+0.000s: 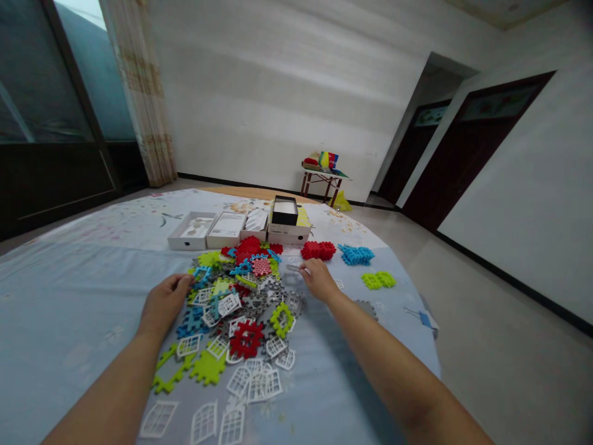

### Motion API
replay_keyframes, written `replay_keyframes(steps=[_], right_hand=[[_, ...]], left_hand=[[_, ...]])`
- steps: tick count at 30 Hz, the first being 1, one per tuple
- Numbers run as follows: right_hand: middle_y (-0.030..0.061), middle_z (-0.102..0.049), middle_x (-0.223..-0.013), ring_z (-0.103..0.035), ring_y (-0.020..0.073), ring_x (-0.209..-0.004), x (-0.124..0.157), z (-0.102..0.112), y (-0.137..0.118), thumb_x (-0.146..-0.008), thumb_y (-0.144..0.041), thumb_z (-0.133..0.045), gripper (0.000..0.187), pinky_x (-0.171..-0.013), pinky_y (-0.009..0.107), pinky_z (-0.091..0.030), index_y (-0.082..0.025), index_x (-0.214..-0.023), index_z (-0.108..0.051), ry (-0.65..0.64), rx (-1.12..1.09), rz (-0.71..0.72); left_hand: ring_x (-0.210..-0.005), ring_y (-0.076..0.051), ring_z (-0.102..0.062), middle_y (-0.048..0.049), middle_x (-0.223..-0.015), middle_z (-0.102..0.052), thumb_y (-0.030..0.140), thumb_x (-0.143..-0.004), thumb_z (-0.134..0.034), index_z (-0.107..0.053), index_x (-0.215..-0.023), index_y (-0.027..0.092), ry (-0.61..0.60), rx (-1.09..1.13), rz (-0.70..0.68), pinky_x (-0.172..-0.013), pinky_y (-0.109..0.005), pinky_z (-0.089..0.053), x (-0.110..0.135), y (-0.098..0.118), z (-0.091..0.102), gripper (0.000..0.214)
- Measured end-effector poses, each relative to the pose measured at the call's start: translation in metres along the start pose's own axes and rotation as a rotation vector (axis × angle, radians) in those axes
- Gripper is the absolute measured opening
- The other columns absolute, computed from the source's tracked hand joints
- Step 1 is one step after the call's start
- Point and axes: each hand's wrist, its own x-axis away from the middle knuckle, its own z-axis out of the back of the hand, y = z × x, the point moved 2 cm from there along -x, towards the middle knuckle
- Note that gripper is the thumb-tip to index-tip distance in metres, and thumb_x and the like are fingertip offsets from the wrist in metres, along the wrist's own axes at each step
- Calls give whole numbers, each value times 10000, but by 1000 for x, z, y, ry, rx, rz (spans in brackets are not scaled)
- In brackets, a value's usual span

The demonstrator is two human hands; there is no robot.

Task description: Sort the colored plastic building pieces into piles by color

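A mixed heap of plastic interlocking building tiles spreads before me, with a red tile (247, 339), a green square frame tile (282, 319) and white window pieces (229, 304). At its left edge, my left hand (165, 301) is closed, fingertips against the heap beside a blue tile (202, 276); what they pinch is hidden. My right hand (319, 280) pinches a thin pale piece (293, 267) just right of the heap; its exact kind is unclear. Beyond that hand lie sorted groups: red tiles (318, 250), blue tiles (356, 254) and green tiles (378, 280).
Behind the heap stand open white boxes (225, 230) and a black box (284, 211) on another box. A blue binder clip (424, 319) grips the cloth at the table's right edge. Loose white window pieces (158, 419) lie close to me. A small table (324, 174) stands by the wall.
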Motion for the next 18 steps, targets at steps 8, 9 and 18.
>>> replay_keyframes(steps=[8, 9, 18], right_hand=[[10, -588, -713, -526, 145, -678, 27, 64, 64, -824, -313, -425, 219, -654, 266, -416, -166, -819, -587, 125, -275, -231], [4, -583, -693, -523, 141, -661, 33, 70, 74, -815, -325, -434, 225, -641, 262, -419, -164, -806, -591, 112, -290, -256], [9, -589, -685, -534, 139, -628, 98, 101, 118, -805, -363, -432, 278, -630, 277, -449, -151, -854, -606, 15, -394, -368]], left_hand=[[-820, -200, -601, -64, -886, -686, 458, -752, -424, -633, -947, 167, -16, -56, 28, -718, -276, -431, 1, 2, 2, 409], [-821, -201, -599, -63, -882, -685, 463, -751, -421, -633, -949, 166, -12, -63, 30, -720, -277, -432, 1, 2, 2, 415], [-822, -211, -601, -62, -890, -685, 469, -744, -412, -639, -939, 173, -15, -103, 23, -721, -286, -440, -2, 2, 3, 421]])
